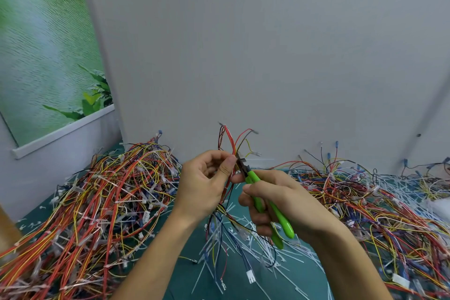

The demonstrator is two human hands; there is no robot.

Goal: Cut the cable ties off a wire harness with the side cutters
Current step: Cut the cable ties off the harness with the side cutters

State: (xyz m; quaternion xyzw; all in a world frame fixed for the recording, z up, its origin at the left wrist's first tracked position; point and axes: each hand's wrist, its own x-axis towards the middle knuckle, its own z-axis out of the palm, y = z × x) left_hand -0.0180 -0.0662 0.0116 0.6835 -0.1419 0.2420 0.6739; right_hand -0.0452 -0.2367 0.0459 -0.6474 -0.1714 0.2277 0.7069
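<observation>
Left hand (204, 185) pinches harness (230, 142); right hand (282, 202) grips side cutters (253, 178)

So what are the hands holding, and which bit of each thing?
The left hand pinches the wire harness partway along its bundle, between thumb and fingers. The right hand grips the side cutters by their green handles.

No lettering, brand, number or sign can be read anywhere. The poster (48, 56) at the upper left carries only a picture of water and green leaves. The green handles of the side cutters (284, 223) at lower centre show no legible marking.
</observation>
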